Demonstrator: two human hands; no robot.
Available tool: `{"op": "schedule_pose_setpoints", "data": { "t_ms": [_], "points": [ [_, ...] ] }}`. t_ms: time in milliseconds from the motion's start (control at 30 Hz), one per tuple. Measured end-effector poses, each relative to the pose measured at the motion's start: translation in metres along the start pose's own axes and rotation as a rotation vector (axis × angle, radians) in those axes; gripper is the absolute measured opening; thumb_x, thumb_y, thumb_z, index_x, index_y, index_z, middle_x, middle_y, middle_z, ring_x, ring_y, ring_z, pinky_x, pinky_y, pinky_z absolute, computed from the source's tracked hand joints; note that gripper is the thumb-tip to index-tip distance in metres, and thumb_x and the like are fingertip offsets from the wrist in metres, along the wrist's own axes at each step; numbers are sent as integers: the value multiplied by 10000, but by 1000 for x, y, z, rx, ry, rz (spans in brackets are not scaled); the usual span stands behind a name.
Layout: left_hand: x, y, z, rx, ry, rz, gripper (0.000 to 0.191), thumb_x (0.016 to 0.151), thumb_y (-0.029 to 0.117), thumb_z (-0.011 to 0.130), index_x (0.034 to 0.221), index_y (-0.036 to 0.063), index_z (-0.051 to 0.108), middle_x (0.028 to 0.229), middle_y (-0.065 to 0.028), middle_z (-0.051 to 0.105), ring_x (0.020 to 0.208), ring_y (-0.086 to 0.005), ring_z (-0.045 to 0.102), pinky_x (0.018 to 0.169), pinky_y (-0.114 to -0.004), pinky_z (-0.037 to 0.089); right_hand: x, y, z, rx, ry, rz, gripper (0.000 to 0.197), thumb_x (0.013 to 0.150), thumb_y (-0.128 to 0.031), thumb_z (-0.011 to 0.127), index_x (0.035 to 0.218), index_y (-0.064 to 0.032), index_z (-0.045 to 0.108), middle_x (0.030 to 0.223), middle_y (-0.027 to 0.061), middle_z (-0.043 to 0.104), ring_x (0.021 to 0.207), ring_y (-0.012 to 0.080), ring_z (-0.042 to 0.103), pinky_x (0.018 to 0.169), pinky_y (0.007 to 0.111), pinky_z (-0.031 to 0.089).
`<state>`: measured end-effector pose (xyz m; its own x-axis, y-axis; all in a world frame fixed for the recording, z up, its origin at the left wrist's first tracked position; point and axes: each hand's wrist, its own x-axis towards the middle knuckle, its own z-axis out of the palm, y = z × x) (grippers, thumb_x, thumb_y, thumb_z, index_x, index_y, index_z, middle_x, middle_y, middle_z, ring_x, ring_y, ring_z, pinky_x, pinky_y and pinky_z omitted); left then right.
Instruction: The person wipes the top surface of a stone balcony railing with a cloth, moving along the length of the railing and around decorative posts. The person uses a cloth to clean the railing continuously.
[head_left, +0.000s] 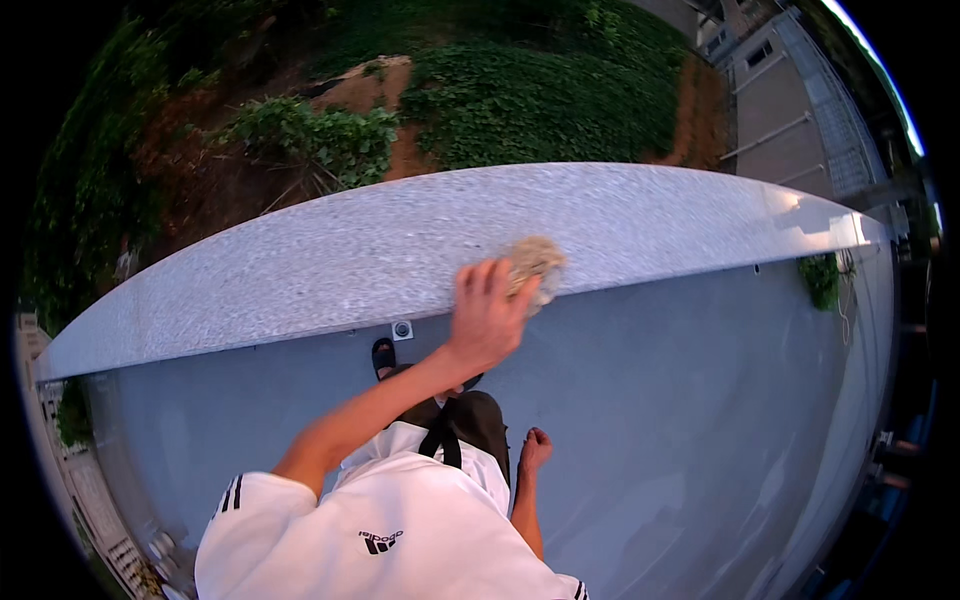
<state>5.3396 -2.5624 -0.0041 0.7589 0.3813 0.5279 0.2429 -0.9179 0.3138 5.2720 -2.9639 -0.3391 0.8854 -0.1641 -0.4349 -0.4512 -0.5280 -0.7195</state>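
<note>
My left hand (491, 315) grips a crumpled beige cloth (537, 262), blurred at its edges. Fingers spread over the cloth's left side press it against the speckled grey stone top (360, 255) of a low wall, close to the near edge. My left arm reaches forward across my body. Down at my right side hangs my right hand (536, 448), its fingers curled together and nothing visible in them. It is apart from the wall, over the grey floor (660, 420).
A small square floor drain (403, 330) lies at the wall's foot, beside my sandalled foot (383, 356). Beyond the wall grow dense green plants (540, 105) on reddish soil. A building (780, 112) stands at upper right. A leafy plant (819, 281) is near the wall's right end.
</note>
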Motion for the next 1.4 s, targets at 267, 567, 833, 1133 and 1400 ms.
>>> {"op": "schedule_pose_setpoints", "data": {
  "t_ms": [267,567,833,1133,1400],
  "points": [
    [125,128,130,-90,65,293,401,802,135,700,1199,77,708,1224,-229,550,1151,-396,511,977,-540,398,8,49,-100,366,220,292,94,899,-24,686,991,-4,689,841,46,660,764,173,639,633,352,584],
    [67,-5,38,-97,32,-2,454,780,206,767,1221,105,718,1198,-187,643,1094,-406,604,936,-539,462,-9,39,-57,466,114,463,93,877,-62,723,944,2,722,801,74,696,679,180,662,624,368,594],
    [-24,-210,-79,388,42,-612,421,908,114,740,1325,81,688,1197,-194,661,1117,-395,613,981,-488,484,114,-30,-48,91,-18,313,174,882,-128,752,966,23,765,846,103,742,733,194,698,655,358,606],
    [62,-188,27,464,142,-742,355,995,225,715,1339,137,707,1297,-174,636,1214,-384,587,1045,-474,450,311,-135,-69,154,-120,282,239,959,-124,739,1124,49,735,987,116,731,869,211,705,730,377,654],
    [293,21,212,9,-120,-334,451,884,182,764,1327,132,693,1390,-190,566,1321,-402,511,1106,-517,381,414,-167,-103,141,-119,299,243,973,-122,728,1168,21,744,1039,95,748,905,197,704,748,362,629]
  ]
}}
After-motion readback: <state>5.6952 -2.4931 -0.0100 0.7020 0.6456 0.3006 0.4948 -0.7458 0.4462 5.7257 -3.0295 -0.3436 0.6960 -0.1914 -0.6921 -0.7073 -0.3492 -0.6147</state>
